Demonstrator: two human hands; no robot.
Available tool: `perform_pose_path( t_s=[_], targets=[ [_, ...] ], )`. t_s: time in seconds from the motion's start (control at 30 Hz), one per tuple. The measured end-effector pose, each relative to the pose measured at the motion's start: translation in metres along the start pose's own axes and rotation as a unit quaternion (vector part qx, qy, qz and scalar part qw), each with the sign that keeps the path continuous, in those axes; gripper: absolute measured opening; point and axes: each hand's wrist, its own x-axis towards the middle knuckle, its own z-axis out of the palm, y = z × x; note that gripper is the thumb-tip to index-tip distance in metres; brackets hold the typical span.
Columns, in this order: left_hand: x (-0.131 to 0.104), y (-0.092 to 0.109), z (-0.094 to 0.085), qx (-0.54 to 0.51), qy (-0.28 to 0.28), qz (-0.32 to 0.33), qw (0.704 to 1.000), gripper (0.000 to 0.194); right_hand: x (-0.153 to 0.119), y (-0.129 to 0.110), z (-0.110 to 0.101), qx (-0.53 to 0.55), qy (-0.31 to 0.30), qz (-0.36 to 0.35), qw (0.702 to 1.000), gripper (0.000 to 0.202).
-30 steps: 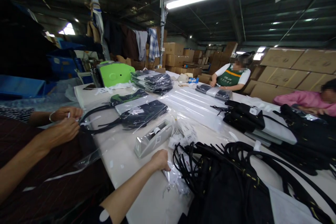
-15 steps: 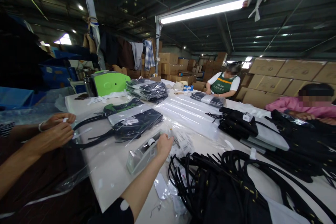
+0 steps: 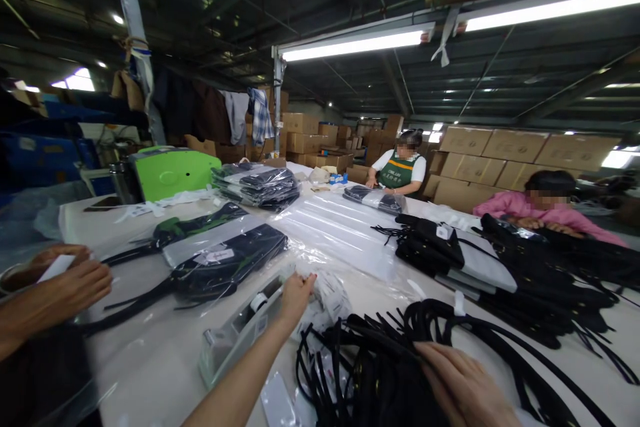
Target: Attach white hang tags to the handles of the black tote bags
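Note:
My left hand (image 3: pixel 299 295) is closed in a pinch beside a bunch of white tags (image 3: pixel 334 297); what lies between the fingertips is too small to make out. Under that wrist stands a clear tape dispenser (image 3: pixel 215 350) on the table. My right hand (image 3: pixel 463 377) reaches in from the lower right, its fingers closed on the edge of a black bag (image 3: pixel 395 373) with thin cords and long straps. White cards in clear film (image 3: pixel 280 400) lie below my left forearm.
At left, a co-worker's hands (image 3: pixel 65 280) hold a white strip over bagged dark bags (image 3: pixel 230 260). More black bags (image 3: pixel 435 247) lie at right. A bagged stack (image 3: pixel 257 183) and green machine (image 3: pixel 175 173) stand behind. Two people (image 3: pixel 400 167) work across the table.
The view has swung right, so things sit further left. My right hand has come into view onto the black bag. My left hand stays by the tags, still pinched.

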Motion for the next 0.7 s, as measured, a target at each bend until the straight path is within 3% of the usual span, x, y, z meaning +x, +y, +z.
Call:
perform_pose_path(
  t_s=[0.07,0.13,0.23,0.43,0.7],
  targets=[
    [-0.008,-0.007,-0.003,-0.031,-0.004,0.014,0.999,0.030,0.049,-0.023,0.019,0.041,-0.002,0.030,0.999,0.028],
    [-0.014,-0.015,-0.005,-0.059,-0.005,0.027,0.998,0.032,0.088,-0.040,0.043,0.072,-0.049,0.065,0.994,0.027],
    [-0.021,-0.026,-0.007,-0.121,-0.002,0.036,0.992,0.043,0.125,-0.050,0.080,0.063,-0.084,0.100,0.989,0.036],
    [-0.028,-0.034,-0.013,-0.157,-0.019,0.036,0.987,0.048,0.156,-0.045,0.126,0.051,-0.080,0.143,0.985,0.039],
    [-0.030,-0.047,-0.012,-0.133,-0.034,0.078,0.987,0.036,0.165,-0.052,0.136,-0.014,-0.052,0.084,0.995,0.026]
  ],
)
